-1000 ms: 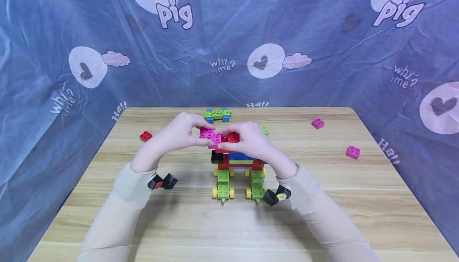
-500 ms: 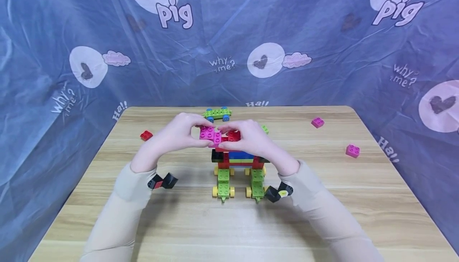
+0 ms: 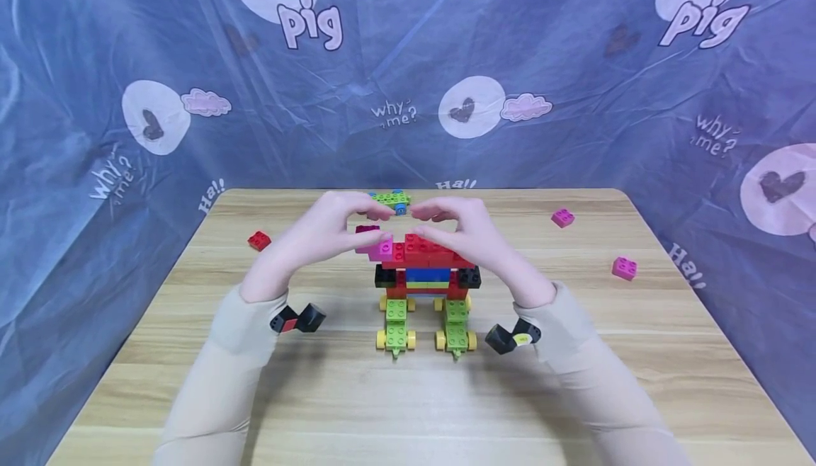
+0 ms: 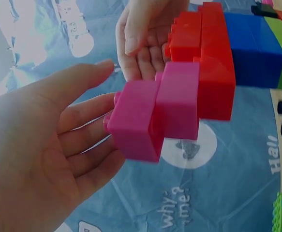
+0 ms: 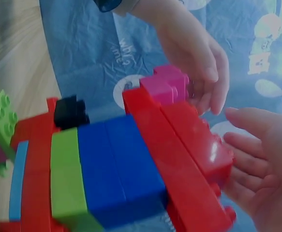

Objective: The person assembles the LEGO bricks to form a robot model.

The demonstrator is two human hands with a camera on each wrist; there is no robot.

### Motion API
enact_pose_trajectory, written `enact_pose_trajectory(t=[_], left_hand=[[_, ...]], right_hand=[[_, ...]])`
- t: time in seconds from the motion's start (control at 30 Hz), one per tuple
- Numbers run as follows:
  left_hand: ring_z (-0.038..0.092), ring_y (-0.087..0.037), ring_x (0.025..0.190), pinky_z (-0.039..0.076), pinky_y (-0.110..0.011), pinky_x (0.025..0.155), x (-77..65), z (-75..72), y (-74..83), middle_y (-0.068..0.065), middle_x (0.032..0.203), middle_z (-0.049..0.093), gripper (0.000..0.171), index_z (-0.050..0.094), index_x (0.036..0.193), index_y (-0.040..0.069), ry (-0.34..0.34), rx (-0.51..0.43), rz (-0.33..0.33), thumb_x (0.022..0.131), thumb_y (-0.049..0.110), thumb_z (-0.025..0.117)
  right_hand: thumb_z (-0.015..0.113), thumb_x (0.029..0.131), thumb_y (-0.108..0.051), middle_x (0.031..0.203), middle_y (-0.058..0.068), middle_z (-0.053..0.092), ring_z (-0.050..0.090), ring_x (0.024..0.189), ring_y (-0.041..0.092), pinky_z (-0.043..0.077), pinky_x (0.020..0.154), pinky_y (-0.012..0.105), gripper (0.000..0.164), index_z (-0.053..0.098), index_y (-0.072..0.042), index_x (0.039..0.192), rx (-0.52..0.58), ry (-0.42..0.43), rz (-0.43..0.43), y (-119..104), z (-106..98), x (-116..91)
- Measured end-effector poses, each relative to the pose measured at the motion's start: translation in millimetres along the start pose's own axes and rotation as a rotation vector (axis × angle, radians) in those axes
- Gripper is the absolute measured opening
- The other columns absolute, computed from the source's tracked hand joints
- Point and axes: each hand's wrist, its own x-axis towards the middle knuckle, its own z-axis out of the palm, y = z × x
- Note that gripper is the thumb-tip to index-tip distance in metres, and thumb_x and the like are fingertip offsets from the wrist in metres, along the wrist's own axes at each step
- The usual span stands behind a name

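Note:
A built figure of toy building bricks stands mid-table, with blue bricks point(image 3: 428, 275) in its body and black bricks point(image 3: 469, 277) at its sides. Two green wheeled bases point(image 3: 396, 328) with yellow wheels carry it. Across the top run red bricks point(image 5: 199, 140), and stepped pink bricks point(image 4: 136, 116) stick out at the left end. My left hand point(image 3: 325, 229) curves loosely around the pink end, fingers apart and gripping nothing. Beside the red top, my right hand point(image 3: 468, 232) is likewise relaxed, thumb and fingers spread, holding nothing.
A green base with blue wheels point(image 3: 400, 202) stands at the back, partly behind the left fingers. Loose on the table point(image 3: 408, 409) lie a red brick point(image 3: 259, 241) at left and two pink bricks point(image 3: 625, 268) at right. Blue printed cloth point(image 3: 408, 41) encloses the back and sides.
Both hands have let go of the pink and red bricks at the top and drawn slightly up and apart. The bricks stay on the figure.

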Motion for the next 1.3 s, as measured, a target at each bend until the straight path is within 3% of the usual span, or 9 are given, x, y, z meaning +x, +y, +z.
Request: enact_pose_trajectory(t=[0.2, 0.4, 0.57, 0.63, 0.83, 1.0, 1.13, 1.2, 1.3], left_hand=[[0.065, -0.018, 0.099, 0.054, -0.035, 0.089, 12.7, 11.6, 5.2, -0.007, 0.108, 0.071, 0.03, 0.071, 0.111, 0.004, 0.035, -0.026, 0.052, 0.083, 0.015, 0.075], [0.064, -0.018, 0.1, 0.052, -0.033, 0.091, 29.2, 26.7, 13.7, -0.006, 0.109, 0.071, 0.029, 0.07, 0.113, 0.005, -0.008, -0.008, 0.064, 0.087, 0.019, 0.072], [0.064, -0.016, 0.103, 0.05, -0.032, 0.094, 40.0, 35.5, 22.2, -0.004, 0.11, 0.071, 0.031, 0.07, 0.115, 0.007, -0.029, 0.01, 0.072, 0.088, 0.022, 0.071], [0.064, -0.016, 0.104, 0.05, -0.031, 0.095, 43.2, 38.3, 25.7, -0.004, 0.111, 0.07, 0.031, 0.069, 0.115, 0.007, -0.032, 0.013, 0.072, 0.088, 0.023, 0.071], [0.061, -0.013, 0.109, 0.047, -0.03, 0.099, 51.3, 44.0, 37.0, -0.002, 0.118, 0.068, 0.036, 0.066, 0.122, 0.009, -0.073, 0.001, 0.016, 0.09, 0.026, 0.068], [0.057, -0.012, 0.116, 0.045, -0.03, 0.102, 57.4, 50.6, 41.4, -0.001, 0.128, 0.063, 0.045, 0.059, 0.131, 0.012, -0.147, -0.012, -0.069, 0.091, 0.034, 0.066], [0.055, -0.013, 0.12, 0.044, -0.03, 0.104, 61.0, 57.2, 43.0, -0.002, 0.131, 0.06, 0.048, 0.057, 0.132, 0.012, -0.181, -0.005, -0.098, 0.091, 0.035, 0.066], [0.055, -0.014, 0.12, 0.044, -0.03, 0.104, 62.1, 59.8, 44.4, -0.002, 0.132, 0.06, 0.049, 0.057, 0.133, 0.011, -0.186, -0.005, -0.109, 0.091, 0.035, 0.066], [0.055, -0.014, 0.121, 0.044, -0.03, 0.103, 63.7, 63.5, 46.7, -0.003, 0.132, 0.06, 0.05, 0.056, 0.134, 0.01, -0.188, -0.008, -0.126, 0.091, 0.035, 0.066]], right_hand=[[0.073, 0.083, -0.004, 0.103, 0.013, 0.072, 0.069, 0.09, 0.02, 0.056, 0.081, 0.031, 0.023, 0.071, 0.001, 0.106, -0.031, 0.175, -0.035, 14, -14, -13], [0.072, 0.083, 0.0, 0.098, 0.015, 0.073, 0.063, 0.083, -0.006, 0.05, 0.079, 0.012, 0.022, 0.072, 0.0, 0.105, -0.078, 0.327, 0.0, 37, -35, -33], [0.07, 0.083, 0.004, 0.097, 0.021, 0.072, 0.059, 0.083, -0.015, 0.047, 0.081, 0.009, 0.022, 0.071, 0.004, 0.104, -0.115, 0.414, 0.056, 59, -55, -55], [0.069, 0.082, 0.007, 0.096, 0.017, 0.073, 0.059, 0.082, -0.015, 0.047, 0.08, 0.007, 0.021, 0.07, 0.006, 0.103, -0.119, 0.437, 0.094, 67, -63, -64], [0.066, 0.085, 0.006, 0.088, -0.027, 0.063, 0.057, 0.077, -0.014, 0.043, 0.071, 0.003, 0.018, 0.068, 0.011, 0.102, -0.125, 0.474, 0.206, 83, -85, -94], [0.067, 0.087, 0.0, 0.091, -0.026, 0.065, 0.058, 0.08, -0.012, 0.045, 0.072, 0.003, 0.02, 0.067, 0.008, 0.106, -0.12, 0.467, 0.302, 122, -99, -120], [0.066, 0.087, 0.001, 0.09, -0.028, 0.063, 0.058, 0.078, -0.01, 0.046, 0.07, 0.003, 0.018, 0.07, -0.004, 0.104, -0.081, 0.477, 0.352, 122, -110, -133], [0.066, 0.087, -0.001, 0.088, -0.03, 0.062, 0.058, 0.077, -0.01, 0.046, 0.058, 0.004, 0.018, 0.07, -0.01, 0.103, -0.056, 0.486, 0.386, 120, -116, -140], [0.066, 0.087, -0.001, 0.089, -0.032, 0.061, 0.057, 0.078, -0.012, 0.044, 0.058, 0.004, 0.018, 0.069, -0.001, 0.105, -0.089, 0.484, 0.409, 128, -126, -151]])
